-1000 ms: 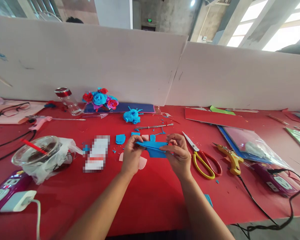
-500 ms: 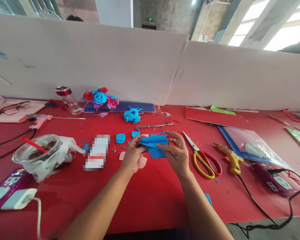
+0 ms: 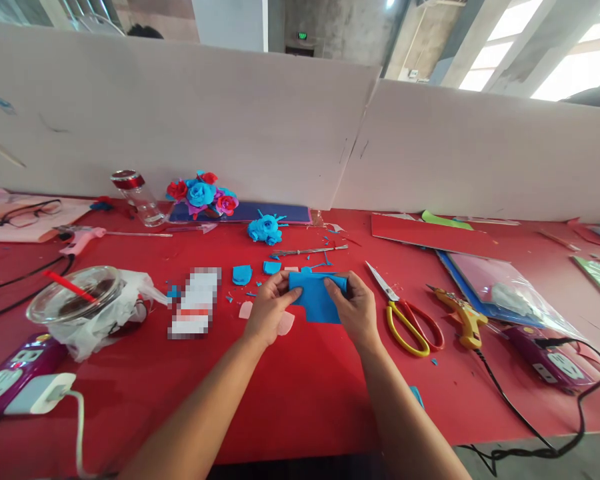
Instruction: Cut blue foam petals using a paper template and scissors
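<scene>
A piece of blue crepe paper (image 3: 321,303) is stretched between my two hands above the red table (image 3: 300,407), its upper edge folded over. My left hand (image 3: 267,307) pinches the fold at its left end, thumb on top. At the right end my right hand (image 3: 355,307) grips it the same way, fingers hidden behind. Pink paper petals (image 3: 286,325) lie beside and under my left hand. Beyond it are cut blue paper petals (image 3: 242,275). Further back sit a blue paper flower (image 3: 266,229) and a bundle of thin wires (image 3: 310,251).
Scissors (image 3: 411,327) with red and yellow handles lie to the right, near a yellow glue gun (image 3: 463,317) and a purple power strip (image 3: 550,360). On the left stand a bagged drink cup (image 3: 95,313) and a glass bottle (image 3: 143,200). A paper bouquet (image 3: 200,195) sits behind.
The fold in the blue crepe paper has been turned down and flattened. My thumbs now lie on top of it, and my right hand has shifted to the paper's right end.
</scene>
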`<state>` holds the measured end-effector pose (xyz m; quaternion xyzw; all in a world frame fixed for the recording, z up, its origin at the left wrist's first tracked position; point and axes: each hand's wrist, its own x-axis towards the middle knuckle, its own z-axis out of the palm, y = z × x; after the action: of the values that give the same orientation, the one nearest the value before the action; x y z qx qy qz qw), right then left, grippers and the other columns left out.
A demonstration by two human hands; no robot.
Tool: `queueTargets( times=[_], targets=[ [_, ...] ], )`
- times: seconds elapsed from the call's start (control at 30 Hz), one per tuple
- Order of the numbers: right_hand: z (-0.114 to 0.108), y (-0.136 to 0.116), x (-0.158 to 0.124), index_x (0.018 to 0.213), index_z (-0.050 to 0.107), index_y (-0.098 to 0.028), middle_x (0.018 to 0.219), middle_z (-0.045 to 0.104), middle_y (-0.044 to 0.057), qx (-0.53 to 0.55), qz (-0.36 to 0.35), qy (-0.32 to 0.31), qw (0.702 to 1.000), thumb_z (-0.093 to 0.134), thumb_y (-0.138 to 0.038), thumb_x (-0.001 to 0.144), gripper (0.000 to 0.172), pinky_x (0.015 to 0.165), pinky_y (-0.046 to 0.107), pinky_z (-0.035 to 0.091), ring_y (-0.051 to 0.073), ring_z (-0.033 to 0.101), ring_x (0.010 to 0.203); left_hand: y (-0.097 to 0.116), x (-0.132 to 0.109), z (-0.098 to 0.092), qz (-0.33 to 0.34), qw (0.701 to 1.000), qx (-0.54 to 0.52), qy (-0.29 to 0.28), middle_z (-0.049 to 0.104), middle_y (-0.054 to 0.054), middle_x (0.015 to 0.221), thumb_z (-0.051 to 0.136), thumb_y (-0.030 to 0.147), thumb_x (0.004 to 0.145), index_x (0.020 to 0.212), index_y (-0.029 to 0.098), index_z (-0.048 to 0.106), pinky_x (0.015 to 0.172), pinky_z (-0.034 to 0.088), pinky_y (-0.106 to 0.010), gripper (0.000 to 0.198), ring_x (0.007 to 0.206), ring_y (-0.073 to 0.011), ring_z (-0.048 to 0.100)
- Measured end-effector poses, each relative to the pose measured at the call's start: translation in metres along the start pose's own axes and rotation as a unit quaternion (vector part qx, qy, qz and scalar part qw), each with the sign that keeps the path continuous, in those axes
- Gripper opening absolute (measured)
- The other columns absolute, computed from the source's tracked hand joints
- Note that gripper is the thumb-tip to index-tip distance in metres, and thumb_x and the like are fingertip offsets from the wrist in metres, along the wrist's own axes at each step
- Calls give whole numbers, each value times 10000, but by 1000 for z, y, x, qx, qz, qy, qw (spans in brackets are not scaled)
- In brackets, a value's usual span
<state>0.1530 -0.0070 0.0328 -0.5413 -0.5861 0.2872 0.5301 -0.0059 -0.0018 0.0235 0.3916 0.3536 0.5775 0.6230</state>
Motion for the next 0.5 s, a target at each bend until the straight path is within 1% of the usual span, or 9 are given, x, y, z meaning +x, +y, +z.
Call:
queueTargets(
  times=[0.1,0.2,0.3,0.43,0.5],
  targets=[
    [2,0,0,739,544,-196,586,414,-59,-14,-1,20,1000,605,-409,813,235,479,213,324,95,363,538,0,0,1,1,1000,9,7,707,-20,877,728,272,714,919,196,654,757,478,-254,232,819,-138,620],
    [5,0,-1,720,540,-196,580,413,-60,-24,-3,45,999,609,-403,807,235,480,216,321,97,362,537,0,-1,3,2,1000,17,4,710,-17,865,706,291,743,945,200,646,750,484,-249,229,799,-130,625],
    [7,1,-1,728,558,-197,582,425,-56,-20,3,50,999,615,-403,802,226,486,222,323,102,370,540,-1,-1,4,5,1000,20,6,713,-22,859,692,302,756,964,197,641,751,492,-264,239,783,-137,634],
    [8,2,0,774,571,-204,637,492,-41,40,24,47,998,640,-396,783,204,516,226,364,112,425,571,-2,-2,6,-4,999,13,31,717,-24,844,715,314,727,951,196,647,752,497,-280,262,773,-151,646],
    [8,2,1,850,565,-215,667,537,-38,87,36,44,995,668,-376,759,211,528,226,391,117,468,586,-2,-2,6,-16,999,3,37,718,-21,837,734,316,704,931,198,655,748,497,-275,267,773,-150,647]
  ],
)
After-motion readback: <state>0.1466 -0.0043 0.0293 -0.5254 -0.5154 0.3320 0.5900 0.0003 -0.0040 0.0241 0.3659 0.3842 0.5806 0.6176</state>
